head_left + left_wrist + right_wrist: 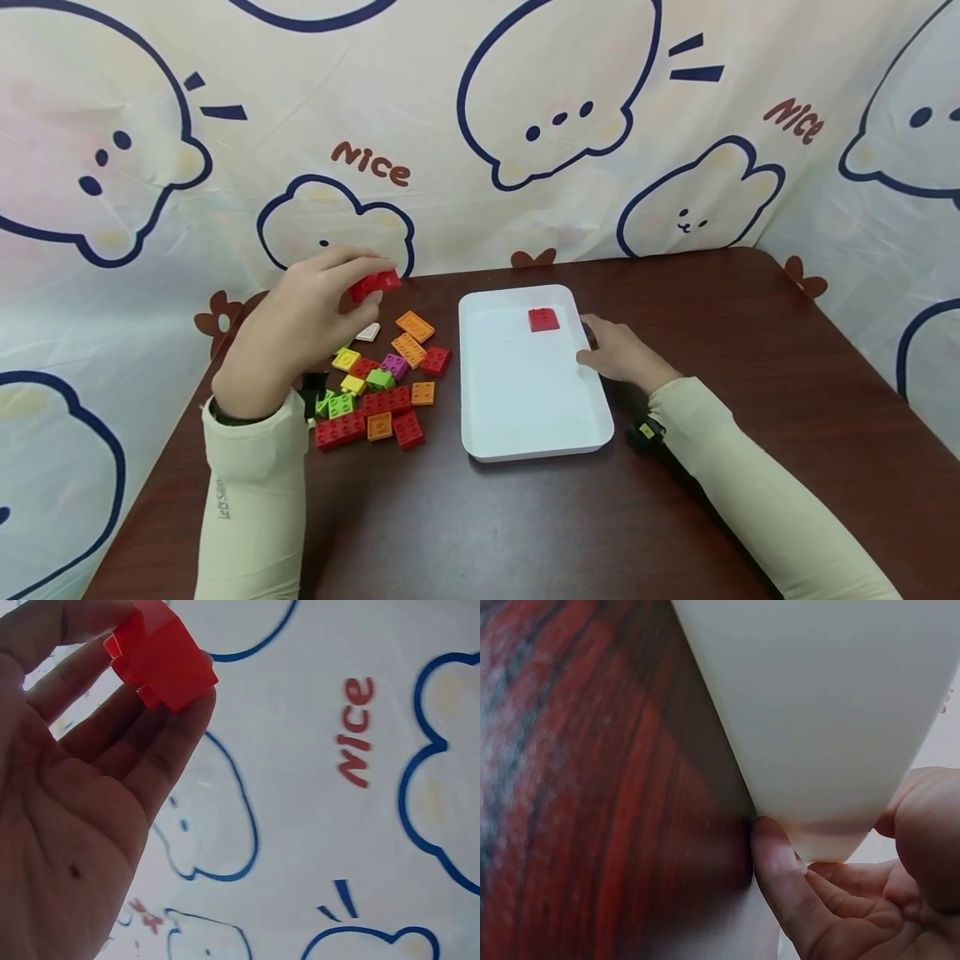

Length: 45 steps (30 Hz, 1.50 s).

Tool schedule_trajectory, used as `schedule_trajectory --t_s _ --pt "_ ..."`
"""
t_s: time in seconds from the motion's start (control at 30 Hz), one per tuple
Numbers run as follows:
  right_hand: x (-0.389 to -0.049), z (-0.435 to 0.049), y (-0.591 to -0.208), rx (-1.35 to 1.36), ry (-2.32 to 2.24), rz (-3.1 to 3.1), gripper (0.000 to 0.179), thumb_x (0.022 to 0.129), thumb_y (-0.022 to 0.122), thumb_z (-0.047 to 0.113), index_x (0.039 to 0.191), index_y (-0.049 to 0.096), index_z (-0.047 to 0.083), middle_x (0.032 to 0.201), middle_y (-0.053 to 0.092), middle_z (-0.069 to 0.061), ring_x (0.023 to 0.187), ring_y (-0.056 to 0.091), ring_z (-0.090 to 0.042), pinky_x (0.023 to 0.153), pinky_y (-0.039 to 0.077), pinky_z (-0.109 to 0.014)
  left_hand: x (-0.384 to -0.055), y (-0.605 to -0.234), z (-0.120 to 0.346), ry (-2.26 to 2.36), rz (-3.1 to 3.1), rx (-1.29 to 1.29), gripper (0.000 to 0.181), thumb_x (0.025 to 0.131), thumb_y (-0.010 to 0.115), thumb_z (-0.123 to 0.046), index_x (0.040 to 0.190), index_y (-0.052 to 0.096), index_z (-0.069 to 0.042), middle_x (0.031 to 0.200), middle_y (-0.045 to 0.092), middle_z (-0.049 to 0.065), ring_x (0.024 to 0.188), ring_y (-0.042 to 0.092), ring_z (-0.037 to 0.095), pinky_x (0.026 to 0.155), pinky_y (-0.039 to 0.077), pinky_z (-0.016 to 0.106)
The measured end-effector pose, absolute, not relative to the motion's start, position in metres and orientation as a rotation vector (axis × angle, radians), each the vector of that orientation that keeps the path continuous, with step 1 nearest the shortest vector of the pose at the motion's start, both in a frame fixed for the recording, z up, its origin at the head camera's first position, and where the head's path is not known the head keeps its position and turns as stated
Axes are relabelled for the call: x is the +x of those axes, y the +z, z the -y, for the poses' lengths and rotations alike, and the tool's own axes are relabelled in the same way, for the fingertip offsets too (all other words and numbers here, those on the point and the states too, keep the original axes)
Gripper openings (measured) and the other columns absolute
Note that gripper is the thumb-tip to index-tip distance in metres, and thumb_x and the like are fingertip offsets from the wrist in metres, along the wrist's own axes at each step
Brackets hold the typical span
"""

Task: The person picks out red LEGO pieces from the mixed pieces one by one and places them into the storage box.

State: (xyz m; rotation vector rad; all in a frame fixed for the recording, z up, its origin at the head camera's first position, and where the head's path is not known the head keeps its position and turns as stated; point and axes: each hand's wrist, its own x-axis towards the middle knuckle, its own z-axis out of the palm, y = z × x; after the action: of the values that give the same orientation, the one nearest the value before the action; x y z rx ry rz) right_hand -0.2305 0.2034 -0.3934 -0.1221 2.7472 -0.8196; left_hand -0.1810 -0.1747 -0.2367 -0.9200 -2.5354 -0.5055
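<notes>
My left hand (296, 329) is raised over the far left of the table. It pinches a red toy brick (171, 661) between thumb and fingertips, with the studs toward the palm in the left wrist view. A white rectangular tray (532, 400) lies on the table, with one red brick (543, 320) inside near its far end. At the tray's right side, my right hand (624, 354) grips the edge. The right wrist view shows the thumb at the rim and a finger (776, 855) low against the outer wall, by the tabletop.
Loose bricks in red, orange, yellow, green, purple and white lie left of the tray, including a long red brick (341, 430) and an orange brick (415, 326). Behind the dark wooden table (420, 533) hangs a printed cloth (442, 225).
</notes>
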Motion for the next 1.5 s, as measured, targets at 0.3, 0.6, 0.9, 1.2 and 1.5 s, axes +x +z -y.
schedule_trajectory --t_s 0.3,0.6,0.9,1.2,1.5 --pt "-0.231 -0.204 -0.394 -0.116 -0.81 -2.75 0.07 0.098 0.064 0.018 0.156 0.029 -0.001 0.141 0.051 -0.028 0.114 0.058 -0.04 0.097 0.05 -0.057 -0.157 -0.22 0.164 -0.536 2.311 -1.042 0.05 0.078 0.083 0.005 0.126 0.071 -0.004 0.126 0.066 0.016 0.113 0.062 0.031 0.08 0.059 0.048" --pt "-0.229 -0.203 -0.395 -0.132 -0.819 -2.744 0.069 0.098 0.064 0.017 0.155 0.03 -0.002 0.139 0.052 -0.029 0.112 0.059 -0.04 0.097 0.051 -0.057 -0.137 -0.207 0.154 -0.546 2.229 -1.005 0.051 0.076 0.084 0.005 0.125 0.071 -0.003 0.125 0.066 0.016 0.109 0.062 0.031 0.076 0.06 0.049" --pt "-0.23 -0.203 -0.395 -0.136 -0.822 -2.745 0.07 0.098 0.064 0.017 0.155 0.029 -0.002 0.139 0.052 -0.028 0.113 0.058 -0.04 0.098 0.05 -0.057 -0.138 -0.203 0.138 -0.635 2.161 -1.067 0.046 0.078 0.081 0.007 0.122 0.072 -0.001 0.123 0.066 0.015 0.107 0.062 0.03 0.079 0.06 0.051" --pt "-0.231 -0.206 -0.393 -0.152 -0.803 -2.755 0.068 0.099 0.062 0.017 0.155 0.029 -0.002 0.142 0.051 -0.028 0.116 0.057 -0.04 0.1 0.048 -0.058 -0.141 -0.204 0.134 -0.648 2.18 -1.063 0.047 0.079 0.081 0.007 0.123 0.071 -0.002 0.124 0.066 0.015 0.108 0.063 0.028 0.08 0.06 0.048" --pt "-0.23 -0.204 -0.394 -0.142 -0.791 -2.754 0.068 0.099 0.063 0.019 0.155 0.03 -0.002 0.142 0.05 -0.028 0.115 0.057 -0.04 0.1 0.048 -0.059 -0.146 -0.204 0.12 -0.641 2.139 -1.118 0.045 0.083 0.081 0.001 0.126 0.07 -0.002 0.128 0.064 0.016 0.111 0.062 0.027 0.081 0.06 0.042"
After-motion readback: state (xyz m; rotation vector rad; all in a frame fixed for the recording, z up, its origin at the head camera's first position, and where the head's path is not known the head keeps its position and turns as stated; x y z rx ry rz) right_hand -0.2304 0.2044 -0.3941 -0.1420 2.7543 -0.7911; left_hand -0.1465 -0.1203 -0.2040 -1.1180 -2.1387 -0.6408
